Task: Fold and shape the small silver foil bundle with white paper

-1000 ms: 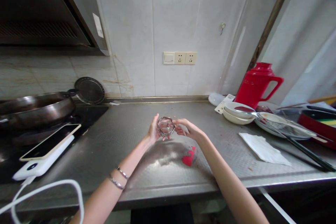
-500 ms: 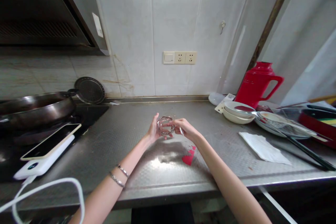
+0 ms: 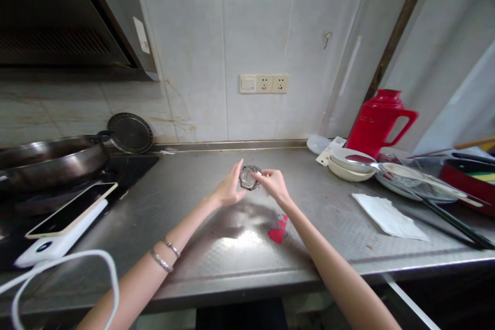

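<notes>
A small clear glass (image 3: 248, 177) is held above the steel counter (image 3: 240, 247) near its middle. My right hand (image 3: 273, 183) grips the glass from the right with thumb and fingers. My left hand (image 3: 228, 190) is at the glass's left side with fingers spread and lifted; whether it touches the glass I cannot tell. A red scrap (image 3: 279, 229) lies on the counter just under my right forearm.
Left: a dark wok (image 3: 50, 162) on the stove, a phone (image 3: 71, 208) on a white power bank with cable. Right: a red thermos jug (image 3: 377, 119), stacked bowls (image 3: 348, 164), plates with chopsticks, a white napkin (image 3: 389, 216). Wall sockets (image 3: 264, 83) behind.
The glass moved slightly up and away. My left hand loosened from cupping it and its fingers spread; my right hand now carries the glass.
</notes>
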Tool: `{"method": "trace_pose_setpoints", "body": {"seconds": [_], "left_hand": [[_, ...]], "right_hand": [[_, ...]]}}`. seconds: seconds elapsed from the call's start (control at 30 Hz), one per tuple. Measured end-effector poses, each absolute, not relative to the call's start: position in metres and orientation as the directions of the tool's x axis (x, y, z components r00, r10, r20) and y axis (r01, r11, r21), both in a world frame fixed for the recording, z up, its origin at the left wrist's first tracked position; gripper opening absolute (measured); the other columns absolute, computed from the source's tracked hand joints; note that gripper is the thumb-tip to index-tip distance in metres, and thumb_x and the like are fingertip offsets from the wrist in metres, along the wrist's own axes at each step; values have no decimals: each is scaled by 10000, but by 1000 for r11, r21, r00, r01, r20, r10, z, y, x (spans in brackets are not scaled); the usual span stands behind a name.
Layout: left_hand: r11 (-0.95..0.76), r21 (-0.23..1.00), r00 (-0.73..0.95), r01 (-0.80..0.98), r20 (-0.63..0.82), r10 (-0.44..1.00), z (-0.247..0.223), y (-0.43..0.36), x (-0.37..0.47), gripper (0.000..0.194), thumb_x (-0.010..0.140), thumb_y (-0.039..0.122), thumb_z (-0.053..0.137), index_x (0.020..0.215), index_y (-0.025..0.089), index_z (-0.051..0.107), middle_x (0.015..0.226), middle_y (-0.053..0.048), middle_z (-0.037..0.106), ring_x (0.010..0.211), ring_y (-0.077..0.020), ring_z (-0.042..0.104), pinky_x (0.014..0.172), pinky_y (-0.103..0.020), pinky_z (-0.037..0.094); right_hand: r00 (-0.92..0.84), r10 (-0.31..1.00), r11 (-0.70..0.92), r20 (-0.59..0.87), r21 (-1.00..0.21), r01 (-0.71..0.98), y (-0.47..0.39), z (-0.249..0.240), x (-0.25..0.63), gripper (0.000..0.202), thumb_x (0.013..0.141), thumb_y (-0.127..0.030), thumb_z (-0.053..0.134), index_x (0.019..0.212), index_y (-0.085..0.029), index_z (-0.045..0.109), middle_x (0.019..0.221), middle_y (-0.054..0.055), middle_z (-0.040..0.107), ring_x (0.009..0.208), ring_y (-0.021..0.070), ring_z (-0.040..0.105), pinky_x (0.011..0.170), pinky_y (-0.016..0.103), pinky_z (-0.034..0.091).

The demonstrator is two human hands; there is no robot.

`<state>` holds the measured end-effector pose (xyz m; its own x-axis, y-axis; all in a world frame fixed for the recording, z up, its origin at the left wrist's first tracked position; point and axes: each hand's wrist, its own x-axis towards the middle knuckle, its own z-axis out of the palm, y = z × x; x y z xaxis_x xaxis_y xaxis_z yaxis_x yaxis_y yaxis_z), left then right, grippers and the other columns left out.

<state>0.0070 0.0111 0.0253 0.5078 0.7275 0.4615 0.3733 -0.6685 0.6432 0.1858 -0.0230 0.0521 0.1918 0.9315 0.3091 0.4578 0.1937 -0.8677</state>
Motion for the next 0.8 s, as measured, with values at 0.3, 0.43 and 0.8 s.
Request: {"method": "trace_pose_setpoints", "body": {"seconds": [0.3, 0.43, 0.8], "left_hand": [[-498, 817, 294, 289, 419, 859, -6, 10, 40, 1178, 571, 229, 774, 1468, 226, 10, 1399, -193, 309, 1081, -274, 529, 968, -504, 400], [-485, 825, 223, 290, 434, 873, -3, 8, 41, 1127, 531, 164, 778, 1429, 187, 97, 1320, -174, 398, 1201, -303, 447, 1018, -489, 354], [-375, 923, 228, 88, 348, 910, 7, 7, 20, 767, 568, 233, 763, 1179, 215, 299, 1000, -38, 547, 841, -162, 578, 838, -342, 461]], "right_hand": [[157, 911, 239, 381, -799, 552, -24, 43, 175, 341, 644, -475, 630, 549, -148, 613, 503, -22, 430, 550, 118, 405, 508, 227, 268], [85, 910, 293, 405, -775, 560, -28, 44, 172, 370, 664, -506, 637, 546, -158, 594, 532, -9, 476, 561, 123, 419, 524, 235, 274], [-42, 999, 18, 22, -995, -95, 10, 57, 220, 424, 648, -376, 534, 1033, -200, 537, 614, -49, 470, 566, 125, 478, 533, 250, 411]]}}
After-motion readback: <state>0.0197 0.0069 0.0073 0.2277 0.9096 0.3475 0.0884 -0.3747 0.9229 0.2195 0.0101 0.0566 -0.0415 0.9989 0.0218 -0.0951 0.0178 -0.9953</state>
